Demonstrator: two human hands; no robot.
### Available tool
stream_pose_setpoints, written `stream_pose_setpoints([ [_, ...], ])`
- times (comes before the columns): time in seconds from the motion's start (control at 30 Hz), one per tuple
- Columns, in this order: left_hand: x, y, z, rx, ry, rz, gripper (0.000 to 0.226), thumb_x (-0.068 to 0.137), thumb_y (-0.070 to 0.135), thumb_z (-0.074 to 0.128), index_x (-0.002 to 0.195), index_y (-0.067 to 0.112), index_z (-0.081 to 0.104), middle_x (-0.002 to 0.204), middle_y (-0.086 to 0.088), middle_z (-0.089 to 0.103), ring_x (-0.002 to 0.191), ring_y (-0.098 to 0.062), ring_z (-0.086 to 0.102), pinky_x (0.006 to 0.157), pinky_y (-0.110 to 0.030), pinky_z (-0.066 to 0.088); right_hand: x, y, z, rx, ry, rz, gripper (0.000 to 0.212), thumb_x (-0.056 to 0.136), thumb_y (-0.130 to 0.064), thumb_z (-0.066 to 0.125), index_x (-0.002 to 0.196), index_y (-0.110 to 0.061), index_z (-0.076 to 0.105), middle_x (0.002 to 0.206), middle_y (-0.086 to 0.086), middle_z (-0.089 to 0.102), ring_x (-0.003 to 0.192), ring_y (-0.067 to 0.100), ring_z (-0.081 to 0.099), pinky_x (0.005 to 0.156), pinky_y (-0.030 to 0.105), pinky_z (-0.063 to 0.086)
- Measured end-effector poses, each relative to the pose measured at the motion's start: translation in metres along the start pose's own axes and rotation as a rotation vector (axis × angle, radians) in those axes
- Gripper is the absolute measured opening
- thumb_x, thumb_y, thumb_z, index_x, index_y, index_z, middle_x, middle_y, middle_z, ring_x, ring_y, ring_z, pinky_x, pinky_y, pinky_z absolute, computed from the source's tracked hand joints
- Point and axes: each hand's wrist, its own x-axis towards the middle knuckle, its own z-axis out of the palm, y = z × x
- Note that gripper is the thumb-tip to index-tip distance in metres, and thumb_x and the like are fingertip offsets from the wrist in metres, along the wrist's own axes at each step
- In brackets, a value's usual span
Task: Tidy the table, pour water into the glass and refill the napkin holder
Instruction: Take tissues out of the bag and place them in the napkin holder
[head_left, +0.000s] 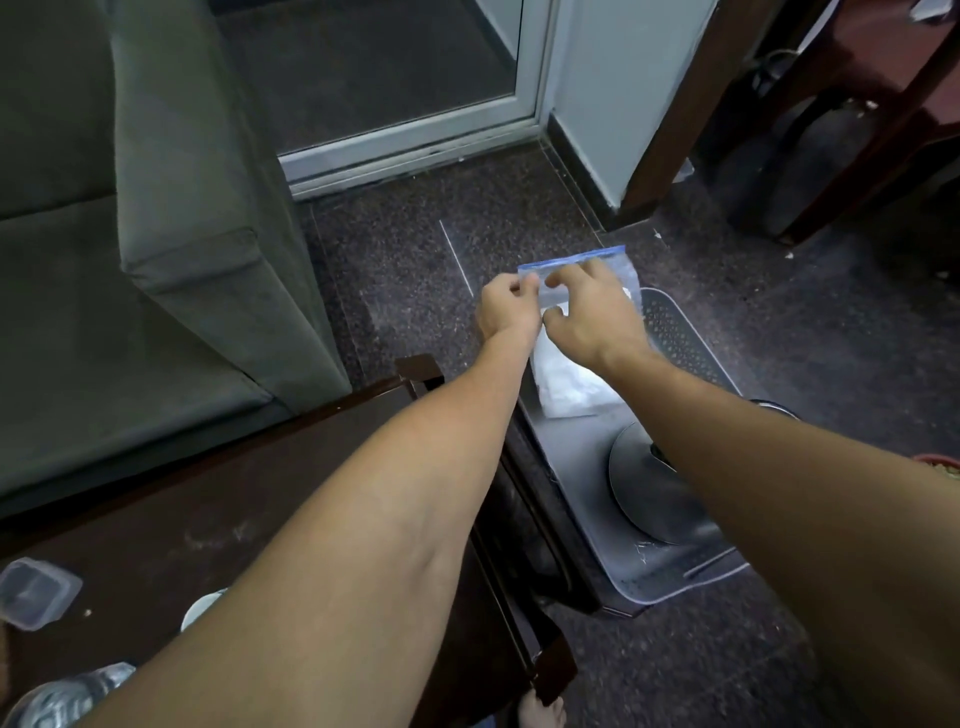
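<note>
Far left: grey-green sofa (156, 208), standing on the floor beside the table (208, 493).

Table, lower left corner of view: clear lidded box (36, 592) near the edge. Clear bottle (52, 699) lying below it, only partly in frame. A pale round rim shows just beside my left forearm; I cannot tell what it is.

Both my arms reach forward past the table's right edge.

Left hand (506, 312): thumb and fingers closed in a pinch on the top left corner of the bag (563, 384), right at its blue zip strip.

Bag: clear plastic, held upright between my two hands, white contents filling the lower half. Its bottom edge hangs over the near left part of the tray (680, 332); whether it touches the tray floor I cannot tell.

Right hand (597, 322): fingers curled over the bag's top edge, thumb below them, gripping the bag just right of my left hand. The two hands nearly touch.

Tray: grey plastic, perforated far end, sitting on a dark stand just right of the table. Round dark plate (644, 488) lies in its near half, partly hidden by my right forearm.
</note>
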Motion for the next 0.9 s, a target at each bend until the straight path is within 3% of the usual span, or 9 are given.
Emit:
stream_pose_setpoints([
  [0.17, -0.014, 0.01, -0.015, 0.044, -0.036, 0.222, 0.02, 0.102, 0.026, 0.057, 0.091, 0.016, 0.07, 0.08, 0.005, 0.067, 0.08, -0.021, 0.063, 0.067, -0.032, 0.044, 0.007, -0.014, -0.016, -0.095, 0.163, -0.121, 0.049, 0.098, -0.022, 0.056, 0.146, -0.015, 0.051, 0.156, 0.006, 0.043, 0.142, 0.029, 0.04, 0.113, 0.047, 0.033],
  [0.23, -0.023, 0.018, -0.026, 0.078, -0.068, 0.324, 0.022, 0.103, 0.029, 0.055, 0.091, 0.015, 0.068, 0.078, 0.004, 0.068, 0.078, -0.022, 0.063, 0.066, -0.034, 0.045, 0.011, -0.017, -0.032, -0.071, 0.126, -0.129, 0.056, 0.098, -0.023, 0.055, 0.152, -0.018, 0.044, 0.16, 0.003, 0.042, 0.15, 0.026, 0.031, 0.119, 0.049, 0.023],
  [0.3, -0.032, 0.032, -0.039, 0.087, -0.1, 0.404, 0.021, 0.103, 0.029, 0.054, 0.095, 0.016, 0.068, 0.081, 0.001, 0.069, 0.08, -0.023, 0.064, 0.066, -0.036, 0.045, 0.012, -0.02, -0.052, -0.068, 0.078, -0.158, 0.052, 0.098, -0.025, 0.053, 0.15, -0.022, 0.049, 0.152, 0.002, 0.052, 0.15, 0.025, 0.032, 0.121, 0.048, 0.016],
  [0.43, -0.052, 0.072, -0.07, 0.069, -0.13, 0.49, 0.02, 0.101, 0.034, 0.053, 0.095, 0.025, 0.07, 0.082, 0.005, 0.071, 0.081, -0.016, 0.065, 0.067, -0.032, 0.046, -0.002, -0.038, -0.1, -0.104, 0.125, -0.266, 0.031, 0.1, -0.029, 0.055, 0.125, -0.025, 0.072, 0.119, 0.005, 0.074, 0.122, 0.033, 0.054, 0.109, 0.046, 0.034],
  [0.57, -0.081, 0.121, -0.109, 0.075, -0.122, 0.57, 0.023, 0.099, 0.036, 0.053, 0.09, 0.022, 0.068, 0.082, 0.002, 0.073, 0.082, -0.021, 0.066, 0.074, -0.037, 0.05, -0.032, -0.079, -0.152, -0.112, 0.232, -0.328, 0.023, 0.101, -0.029, 0.058, 0.102, -0.017, 0.078, 0.091, 0.011, 0.076, 0.098, 0.04, 0.061, 0.091, 0.045, 0.047],
  [0.7, -0.124, 0.162, -0.164, 0.033, -0.077, 0.621, 0.03, 0.102, 0.039, 0.051, 0.088, 0.019, 0.069, 0.084, 0.003, 0.075, 0.087, -0.021, 0.068, 0.083, -0.041, 0.053, -0.072, -0.137, -0.199, -0.1, 0.267, -0.366, 0.025, 0.102, -0.03, 0.057, 0.087, -0.016, 0.073, 0.083, 0.013, 0.073, 0.091, 0.041, 0.062, 0.084, 0.048, 0.049],
  [0.9, -0.19, 0.204, -0.276, -0.042, 0.063, 0.703, 0.021, 0.104, 0.033, 0.056, 0.097, 0.016, 0.066, 0.086, 0.003, 0.071, 0.087, -0.022, 0.067, 0.085, -0.043, 0.052, -0.139, -0.247, -0.25, -0.177, 0.225, -0.5, 0.027, 0.104, -0.03, 0.052, 0.086, -0.018, 0.067, 0.09, 0.012, 0.074, 0.091, 0.039, 0.064, 0.083, 0.046, 0.051],
])
